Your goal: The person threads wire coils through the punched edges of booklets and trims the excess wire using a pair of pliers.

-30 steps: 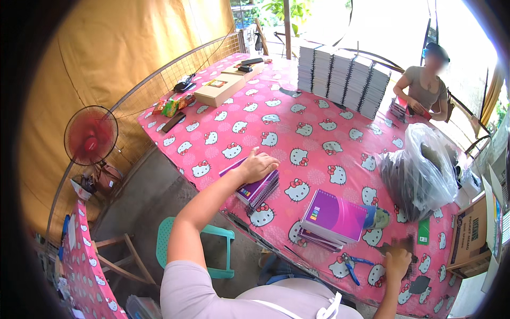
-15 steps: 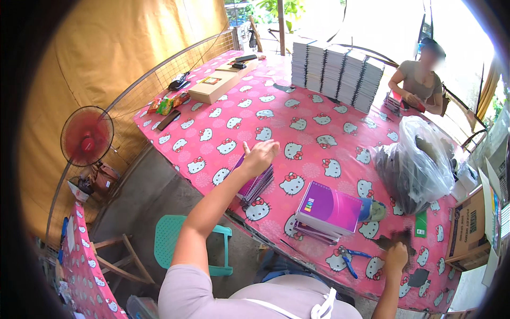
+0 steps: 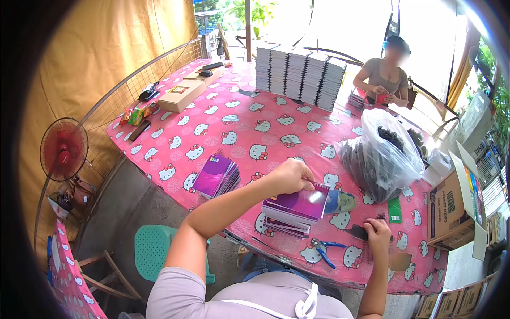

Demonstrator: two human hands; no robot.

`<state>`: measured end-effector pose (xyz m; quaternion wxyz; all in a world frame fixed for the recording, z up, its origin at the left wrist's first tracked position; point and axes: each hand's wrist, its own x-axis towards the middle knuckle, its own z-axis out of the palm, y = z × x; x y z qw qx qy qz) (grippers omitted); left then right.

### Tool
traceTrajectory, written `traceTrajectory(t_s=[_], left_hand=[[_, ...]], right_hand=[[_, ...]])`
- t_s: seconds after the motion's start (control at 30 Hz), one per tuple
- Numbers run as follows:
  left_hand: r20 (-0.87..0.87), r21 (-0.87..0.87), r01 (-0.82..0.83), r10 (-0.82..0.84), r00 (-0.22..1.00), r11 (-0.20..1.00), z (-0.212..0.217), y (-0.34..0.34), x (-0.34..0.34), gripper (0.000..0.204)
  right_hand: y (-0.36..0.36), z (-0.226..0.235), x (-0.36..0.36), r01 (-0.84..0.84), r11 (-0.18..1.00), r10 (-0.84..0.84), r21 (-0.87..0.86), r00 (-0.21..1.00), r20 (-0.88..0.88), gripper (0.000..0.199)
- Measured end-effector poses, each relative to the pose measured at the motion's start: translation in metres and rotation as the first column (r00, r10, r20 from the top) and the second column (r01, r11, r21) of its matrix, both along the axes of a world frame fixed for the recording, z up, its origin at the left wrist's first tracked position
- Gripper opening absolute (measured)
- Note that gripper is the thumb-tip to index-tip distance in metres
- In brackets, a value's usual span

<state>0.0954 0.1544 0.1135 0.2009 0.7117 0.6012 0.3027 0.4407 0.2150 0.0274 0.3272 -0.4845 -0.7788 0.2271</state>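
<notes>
pink cat-print tablecloth point(image 3: 255, 127) underneath — left hand point(image 3: 291, 176) pinching top purple notebook point(image 3: 298, 204) off the stack, beside the clear bag point(image 3: 383, 157); right hand point(image 3: 378, 232) closed on a dark binding strip point(image 3: 357, 232), just right of the stack.

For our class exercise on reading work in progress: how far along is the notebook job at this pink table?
Done, it seems: tall notebook stacks stand at the far edge, and a small purple pile lies to the left. In hand: the left hand grips the top notebook of the near pile, while the right hand rests on a dark strip. Left: the clear bag is full of dark pieces.
</notes>
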Motion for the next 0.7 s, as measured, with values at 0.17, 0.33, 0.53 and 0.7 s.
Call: traceTrajectory(t_s=[0.17,0.33,0.53,0.7], left_hand=[[-0.087,0.296,-0.045,0.074,0.993,0.954,0.024,-0.047,0.018,0.013],[-0.056,0.49,-0.303,0.376,0.925,0.818,0.01,-0.065,0.052,0.013],[0.031,0.529,-0.342,0.385,0.922,0.777,0.01,-0.074,0.067,0.019],[0.044,0.549,-0.359,0.403,0.914,0.755,0.004,-0.076,0.062,0.016]], right_hand=[[-0.035,0.07,-0.061,-0.24,0.971,0.226,0.008,0.899,-0.374,0.02],[-0.036,0.095,-0.092,-0.318,0.925,0.37,0.208,0.881,-0.295,0.024],[-0.032,0.108,-0.099,-0.38,0.882,0.445,0.278,0.865,-0.232,0.022],[-0.026,0.122,-0.103,-0.597,0.802,0.594,0.033,0.791,-0.147,0.019]])
